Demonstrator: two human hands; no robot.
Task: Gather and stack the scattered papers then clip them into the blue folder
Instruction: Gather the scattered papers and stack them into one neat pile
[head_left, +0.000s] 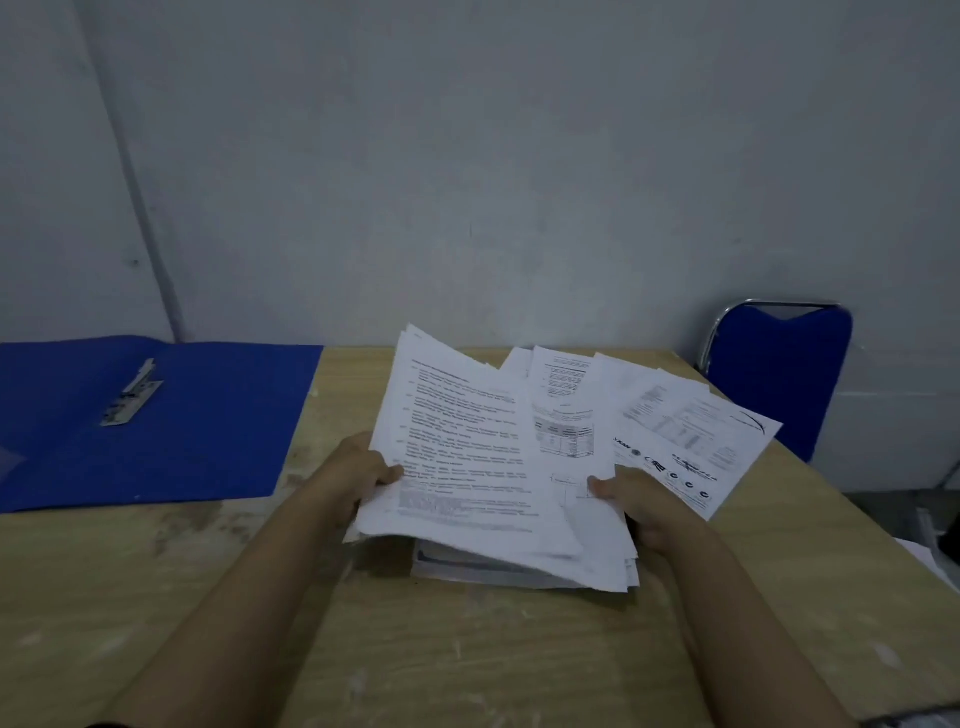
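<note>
Two bare forearms, uncovered from elbow to wrist. No watch, ring or glove on the left hand (358, 470) or the right hand (641, 506). Short nails on the thumbs. A sliver of dark sleeve at the lower edge by each arm.

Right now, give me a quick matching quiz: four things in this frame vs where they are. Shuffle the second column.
1. blue folder
2. metal clip
3. fanned papers
4. blue chair

A. held in both hands
B. behind the table's far right corner
C. open flat on the table, left
D. on the folder's inside face

Pairs: 1-C, 2-D, 3-A, 4-B
</note>
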